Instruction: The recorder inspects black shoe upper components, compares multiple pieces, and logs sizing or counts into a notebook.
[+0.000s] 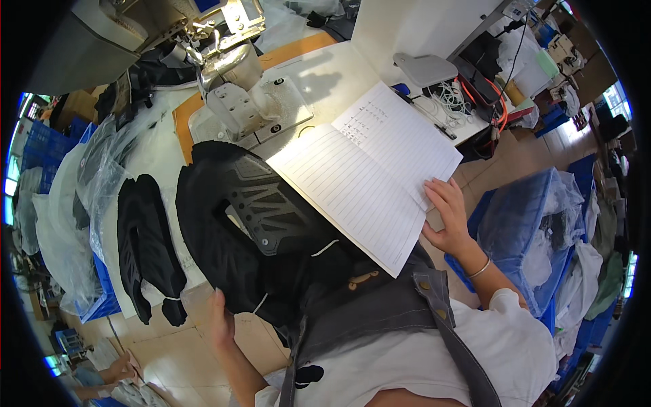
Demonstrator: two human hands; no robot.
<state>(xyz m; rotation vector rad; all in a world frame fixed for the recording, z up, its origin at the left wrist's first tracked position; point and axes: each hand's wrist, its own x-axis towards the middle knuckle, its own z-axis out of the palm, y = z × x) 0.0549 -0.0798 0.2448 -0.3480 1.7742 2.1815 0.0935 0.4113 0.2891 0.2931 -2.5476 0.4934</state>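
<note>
An open lined notebook [380,197] with handwriting at its top lies slanted over the front of the sewing table and over a black padded piece. My right hand [447,216] grips the notebook's right edge, fingertips on the page. The black padded piece [203,203] has a moulded dark grey plate [268,207], a slot-like opening and white ties; it hangs over the table's front edge toward my apron. At its lower left edge, my left hand [222,320] is closed on it, the thumb showing and the other fingers mostly hidden.
An industrial sewing machine [237,102] stands behind the padded piece. Left of it lies another black padded piece [146,237]. Tangled white cable [451,100] and a pen [444,131] are at right. Blue crates [515,217] with clear plastic stand beside me; another person's hands [122,370] show at lower left.
</note>
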